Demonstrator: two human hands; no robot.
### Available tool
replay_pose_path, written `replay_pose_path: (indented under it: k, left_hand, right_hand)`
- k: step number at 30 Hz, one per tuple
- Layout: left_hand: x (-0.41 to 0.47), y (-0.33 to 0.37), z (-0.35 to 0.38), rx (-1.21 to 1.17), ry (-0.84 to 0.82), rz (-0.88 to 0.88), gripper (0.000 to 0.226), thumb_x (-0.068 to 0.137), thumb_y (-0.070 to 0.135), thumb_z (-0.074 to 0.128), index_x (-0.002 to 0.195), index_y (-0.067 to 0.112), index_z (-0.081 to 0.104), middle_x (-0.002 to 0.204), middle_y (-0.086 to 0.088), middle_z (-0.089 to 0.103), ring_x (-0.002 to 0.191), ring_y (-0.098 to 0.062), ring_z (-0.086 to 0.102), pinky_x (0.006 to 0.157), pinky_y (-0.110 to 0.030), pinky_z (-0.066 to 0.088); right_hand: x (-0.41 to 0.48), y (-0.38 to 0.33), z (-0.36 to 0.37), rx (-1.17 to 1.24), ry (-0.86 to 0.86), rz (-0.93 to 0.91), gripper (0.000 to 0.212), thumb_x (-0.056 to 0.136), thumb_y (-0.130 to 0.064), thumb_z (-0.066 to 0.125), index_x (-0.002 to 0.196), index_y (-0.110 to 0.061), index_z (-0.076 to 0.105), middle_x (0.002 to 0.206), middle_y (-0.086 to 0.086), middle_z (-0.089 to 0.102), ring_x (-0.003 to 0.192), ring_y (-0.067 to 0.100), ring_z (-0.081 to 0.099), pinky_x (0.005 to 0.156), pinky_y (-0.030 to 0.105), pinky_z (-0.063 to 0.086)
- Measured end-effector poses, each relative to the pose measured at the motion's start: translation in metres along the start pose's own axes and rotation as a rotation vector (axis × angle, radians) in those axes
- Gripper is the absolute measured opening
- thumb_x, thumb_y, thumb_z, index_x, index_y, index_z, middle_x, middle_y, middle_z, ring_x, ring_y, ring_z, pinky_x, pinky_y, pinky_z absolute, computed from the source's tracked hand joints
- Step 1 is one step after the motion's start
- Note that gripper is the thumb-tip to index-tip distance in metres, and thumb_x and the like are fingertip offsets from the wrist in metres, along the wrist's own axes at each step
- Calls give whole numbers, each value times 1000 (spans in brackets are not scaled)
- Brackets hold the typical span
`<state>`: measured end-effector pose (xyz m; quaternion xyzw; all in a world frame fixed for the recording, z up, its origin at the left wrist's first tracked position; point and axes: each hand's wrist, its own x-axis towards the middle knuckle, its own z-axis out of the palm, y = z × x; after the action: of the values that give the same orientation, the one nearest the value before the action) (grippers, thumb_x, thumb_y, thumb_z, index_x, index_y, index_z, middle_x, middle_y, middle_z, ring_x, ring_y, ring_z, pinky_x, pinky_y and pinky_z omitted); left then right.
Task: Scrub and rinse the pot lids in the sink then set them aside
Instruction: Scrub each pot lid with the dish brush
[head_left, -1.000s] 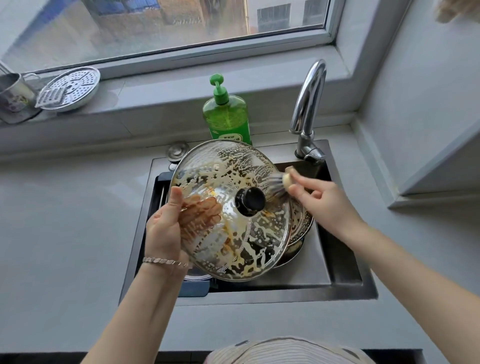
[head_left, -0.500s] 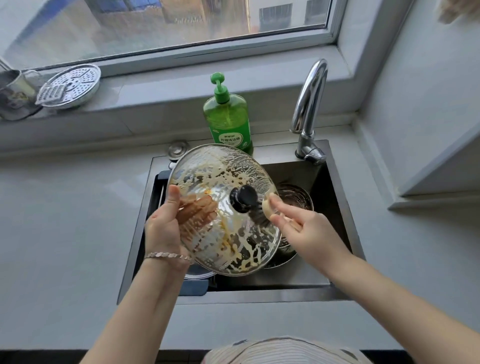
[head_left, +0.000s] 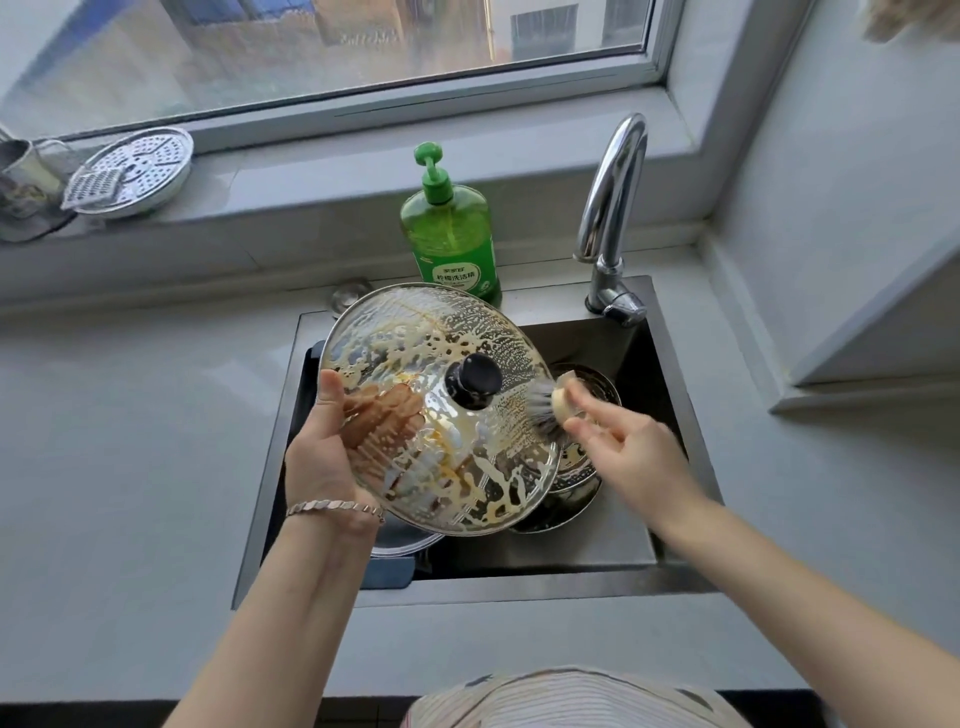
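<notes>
A large glass pot lid (head_left: 415, 353) with a black knob (head_left: 474, 380) is tilted above the sink (head_left: 597, 587), streaked with soapy foam and brown residue. My left hand (head_left: 322, 452) grips its left rim, thumb on top and fingers showing through the glass underneath. My right hand (head_left: 623, 447) pinches a small round scrubbing brush (head_left: 550, 405), whose dark bristles press on the lid's right side near the knob. Below the lid, a smaller metal lid (head_left: 582, 467) lies in the sink, partly hidden.
A green dish-soap pump bottle (head_left: 449, 234) stands behind the sink, with a chrome tap (head_left: 610, 208) to its right. On the windowsill at far left sit a perforated metal steamer plate (head_left: 135, 171) and a mug (head_left: 21, 171). Grey counter (head_left: 130, 441) flanks the sink.
My right hand has moved the brush back and forth over the lid's right side, near the knob. My left hand keeps holding the lid, which shifted only slightly.
</notes>
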<state>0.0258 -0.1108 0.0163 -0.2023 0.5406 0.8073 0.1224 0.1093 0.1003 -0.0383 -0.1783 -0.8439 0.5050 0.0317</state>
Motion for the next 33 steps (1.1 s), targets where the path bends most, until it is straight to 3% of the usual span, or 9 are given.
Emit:
replay_pose_path:
  k: [4,8,12,17,20,22,24,28,33]
  left_hand:
    - [8,1,0,-68,32,-18,40,90,45,50,99,9,64,88,-8,73,78,-25,71,64,-37,55]
    - [9,2,4,-140,52,-30,37,92,43,48,89,9,63,72,-7,73,64,-22,71,50,-36,56]
    - [7,-1,9,-136,133,-48,34,91,40,52,83,9,61,63,-5,71,54,-19,69,42,-30,52]
    - [3,1,9,-37,311,69,25,85,32,65,73,11,60,51,3,67,46,-13,65,39,-25,51]
    - [-3,0,14,24,357,129,27,86,27,65,66,11,57,42,5,61,37,-9,60,39,-22,49]
    - [-7,-4,16,79,307,160,29,86,28,65,64,10,58,44,3,63,40,-10,61,39,-21,49]
    - [-10,-9,18,177,242,218,29,85,29,65,64,11,60,47,4,64,42,-8,63,41,-18,49]
    - [-16,-9,24,337,165,375,24,82,26,67,62,14,62,48,9,64,47,-4,63,46,-18,52]
    - [-17,-4,27,260,225,316,27,82,25,68,60,11,60,45,7,63,42,-6,62,41,-18,48]
  right_hand:
    - [-27,-14,15,-24,-130,-233,37,86,-47,57,114,-67,44,95,-5,73,83,6,67,77,30,55]
    - [-6,1,4,31,-15,-18,39,90,-39,57,126,-50,48,112,-13,67,79,-14,59,74,7,45]
    - [-37,-20,31,-56,-123,-312,36,84,-51,52,107,-75,37,80,-3,70,70,14,62,68,38,53]
    - [-10,-16,12,-62,-81,-54,39,91,-37,56,125,-53,45,64,-20,58,51,-2,49,53,18,43]
    - [-4,-33,2,90,-9,-99,43,91,-25,58,131,-35,48,44,-29,45,41,-4,45,43,8,33]
    - [-5,-49,4,121,-17,-158,44,90,-28,60,129,-41,47,60,-32,59,48,1,57,49,8,43]
    - [-2,-58,9,-43,-16,-217,44,90,-35,58,127,-51,40,88,-11,73,60,9,63,58,24,52]
    - [14,-67,9,-301,-26,-196,40,92,-42,51,131,-49,42,85,-5,70,53,3,46,50,21,37]
    - [19,-52,7,-121,-54,-35,38,95,-40,48,132,-36,49,62,-20,49,51,-5,45,48,11,33]
